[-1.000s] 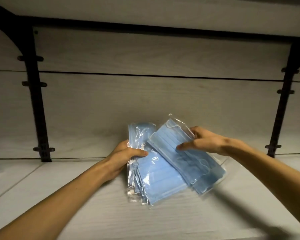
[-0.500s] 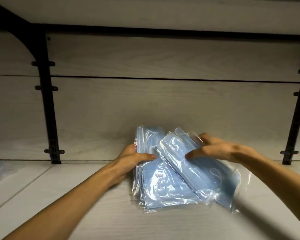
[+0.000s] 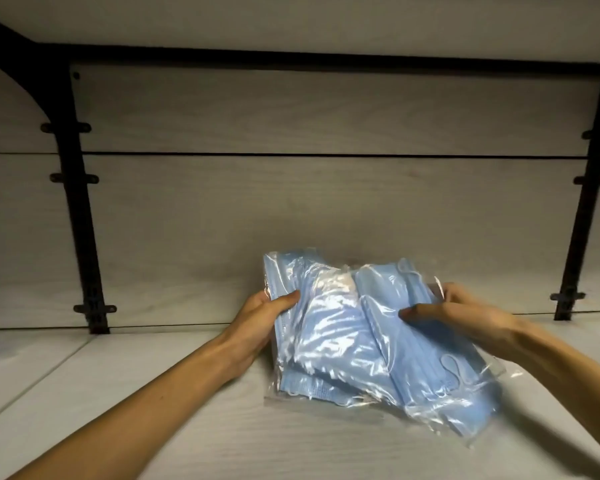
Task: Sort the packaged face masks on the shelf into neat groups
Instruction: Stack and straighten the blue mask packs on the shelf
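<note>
The left hand point(image 3: 261, 315) had its thumb curled over the left edge of the stack of packaged face masks point(image 3: 340, 336), gripping it. The right hand point(image 3: 456, 315) pinched the top packet point(image 3: 426, 341), thumb on its face, fingers behind its far edge. The stack rested on the shelf point(image 3: 153, 410) near the back panel point(image 3: 326, 202). Compared with half a second earlier, the top packet lay flatter and more squarely on the pile

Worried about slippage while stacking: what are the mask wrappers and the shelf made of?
Mask packets: thin clear plastic film, glossy, with bright glare and wrinkles over blue pleated masks. Shelf: pale wood-grain board, matte; probably laminate.
</note>
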The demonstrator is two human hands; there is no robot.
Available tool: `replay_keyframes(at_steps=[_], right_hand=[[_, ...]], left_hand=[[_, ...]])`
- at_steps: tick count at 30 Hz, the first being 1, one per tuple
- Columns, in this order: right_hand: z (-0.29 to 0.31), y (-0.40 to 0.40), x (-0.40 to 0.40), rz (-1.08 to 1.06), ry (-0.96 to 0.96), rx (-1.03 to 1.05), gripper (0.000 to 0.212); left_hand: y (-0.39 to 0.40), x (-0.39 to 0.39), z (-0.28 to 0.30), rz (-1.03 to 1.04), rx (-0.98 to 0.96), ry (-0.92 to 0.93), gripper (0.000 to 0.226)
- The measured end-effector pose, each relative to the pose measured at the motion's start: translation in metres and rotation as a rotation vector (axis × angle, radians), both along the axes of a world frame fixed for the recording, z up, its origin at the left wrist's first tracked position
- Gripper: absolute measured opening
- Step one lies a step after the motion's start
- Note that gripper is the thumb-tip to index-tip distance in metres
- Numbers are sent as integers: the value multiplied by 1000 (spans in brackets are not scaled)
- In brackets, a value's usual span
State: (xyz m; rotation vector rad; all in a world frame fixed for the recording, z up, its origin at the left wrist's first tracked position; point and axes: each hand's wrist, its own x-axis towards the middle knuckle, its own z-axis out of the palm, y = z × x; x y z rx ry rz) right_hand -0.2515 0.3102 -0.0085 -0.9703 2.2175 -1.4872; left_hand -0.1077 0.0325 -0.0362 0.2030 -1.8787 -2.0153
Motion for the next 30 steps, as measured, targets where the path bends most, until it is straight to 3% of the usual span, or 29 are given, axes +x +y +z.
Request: replay_keyframes(at_steps=[3,7,10,14,19,24,28,30], right_hand=[[-8,4,-3,-103,-32,-154,17],[-18,-8,2,-260,-225,-389,24],[-19,-21,9,-331,-301,-521,18],[-23,-44,25,-383,-322,-561,17],[-29,-67,50,-351,-254,-506,25],[-28,-75,69,-246,-118,-448,38],[-12,-71,68,-230,169,-359,23],[10,-70,68,-257,256,-432,35]], left_hand=[[6,0,2,46,37,19,29],[15,2,9,58,200,15,35],[19,4,14,66,279,-5,38],[16,6,14,72,297,-20,43],[16,2,4,-27,141,-57,54],[23,8,-5,-92,5,52,44],[36,6,15,-62,-119,148,40],[45,3,37,-25,-165,249,45]])
